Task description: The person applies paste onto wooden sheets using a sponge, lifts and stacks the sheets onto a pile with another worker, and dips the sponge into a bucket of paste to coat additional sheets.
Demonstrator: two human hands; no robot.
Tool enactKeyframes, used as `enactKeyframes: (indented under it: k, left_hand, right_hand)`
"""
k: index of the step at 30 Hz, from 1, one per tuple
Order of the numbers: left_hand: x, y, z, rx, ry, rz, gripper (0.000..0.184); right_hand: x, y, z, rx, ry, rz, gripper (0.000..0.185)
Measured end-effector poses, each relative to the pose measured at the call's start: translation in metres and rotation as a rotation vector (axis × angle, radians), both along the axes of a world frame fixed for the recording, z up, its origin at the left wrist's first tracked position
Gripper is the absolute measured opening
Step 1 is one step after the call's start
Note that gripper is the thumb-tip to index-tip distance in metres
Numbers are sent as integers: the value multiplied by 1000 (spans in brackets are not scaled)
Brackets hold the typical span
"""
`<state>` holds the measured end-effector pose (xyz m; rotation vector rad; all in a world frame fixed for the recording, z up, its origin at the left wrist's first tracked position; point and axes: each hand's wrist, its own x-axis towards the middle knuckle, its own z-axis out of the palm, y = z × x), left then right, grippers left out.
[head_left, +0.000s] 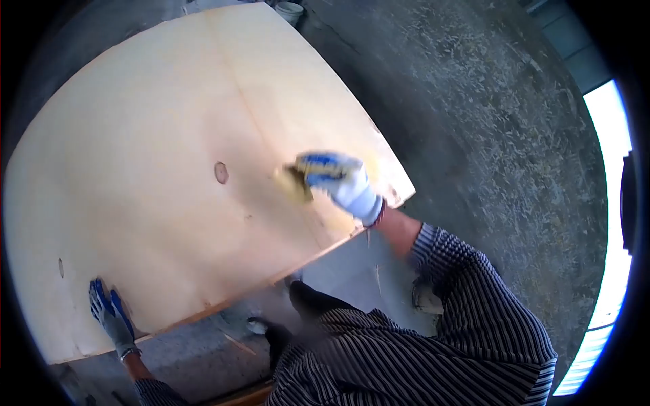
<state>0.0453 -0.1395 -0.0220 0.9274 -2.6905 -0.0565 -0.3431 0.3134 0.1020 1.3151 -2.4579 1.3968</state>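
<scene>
A large pale wooden panel (156,122) with a few dark knots and a faint seam lies in front of me. My right hand (342,183), in a white and blue glove, is closed around a yellowish flat piece (294,184) at the panel's near right part. Motion blurs that piece, so its exact kind does not show. My left hand (112,314), in a grey and blue glove, rests flat near the panel's near left edge, fingers extended, holding nothing.
A pale bucket (290,12) stands beyond the panel's far corner. Rough grey floor (467,135) with light scattered marks stretches to the right. My legs and shoes are below the near edge, where a wooden strip (240,344) lies on the floor.
</scene>
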Motion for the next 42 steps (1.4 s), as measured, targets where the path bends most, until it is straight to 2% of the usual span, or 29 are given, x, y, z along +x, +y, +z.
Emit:
enactKeyframes:
  k: [1, 2, 5, 8, 10, 11, 12, 13, 14, 17, 20, 21, 23, 26, 28, 30, 32, 34, 37, 38, 42]
  left_hand:
    - [-1, -4, 0, -10, 7, 12, 45]
    - [-6, 1, 5, 14, 15, 37, 46]
    - [-7, 10, 12, 32, 6, 99, 46]
    - [-13, 14, 18, 55, -33, 126, 46]
    - [-15, 15, 20, 72, -51, 155, 46]
    - [-15, 15, 20, 88, -43, 159, 46]
    - [-15, 16, 20, 107, -35, 161, 47]
    - [-16, 15, 21, 106, -41, 173, 47]
    - [-17, 16, 23, 115, -50, 172, 47]
    - [-22, 23, 29, 161, -64, 201, 47]
    - [-23, 21, 29, 172, -64, 210, 47]
    - [-22, 21, 28, 150, -65, 202, 48]
    - [-20, 20, 25, 127, -75, 206, 47]
    - [-20, 20, 26, 108, -62, 194, 47]
    - [-21, 21, 27, 116, -42, 177, 47]
    - [-20, 22, 27, 96, -29, 176, 46]
    - [-17, 20, 24, 94, -11, 154, 46]
    - [-13, 17, 20, 91, 8, 131, 46]
    - [-10, 12, 12, 51, 43, 107, 46]
    - [-8, 10, 10, 30, 41, 113, 46]
    - [-6, 6, 1, -29, 33, 112, 46]
  right_hand:
    - [-18, -21, 6, -178, -540, -137, 30]
    - [-45, -39, 11, -371, -699, -104, 32]
    - [-135, -96, 1, -560, -880, -201, 31]
    - [-219, -145, -28, -614, -1270, -98, 28]
    - [-266, -171, -69, -415, -1253, -177, 25]
    - [-268, -192, -71, -258, -1014, -451, 27]
    - [-288, -203, -83, 377, -314, -630, 27]
    - [-304, -210, -95, 406, -288, -706, 29]
    - [-294, -222, -77, 438, -260, -781, 32]
    - [-315, -245, -84, 560, -140, -687, 33]
    - [-307, -255, -74, 728, -19, -398, 27]
    - [-300, -250, -75, 729, -20, -394, 27]
    - [-284, -231, -73, 626, -89, -93, 25]
    - [-256, -193, -73, 629, -72, 59, 25]
    - [-213, -161, -55, 596, -178, 134, 24]
    - [-185, -120, -64, 482, -50, 297, 23]
    - [-134, -87, -40, 574, -60, 335, 24]
    - [-96, -45, -45, 518, 71, 425, 25]
    - [-31, 7, -38, 475, 60, 462, 24]
    - [-9, 22, -33, 464, 80, 459, 20]
    - [70, 62, -14, 559, 31, 356, 25]
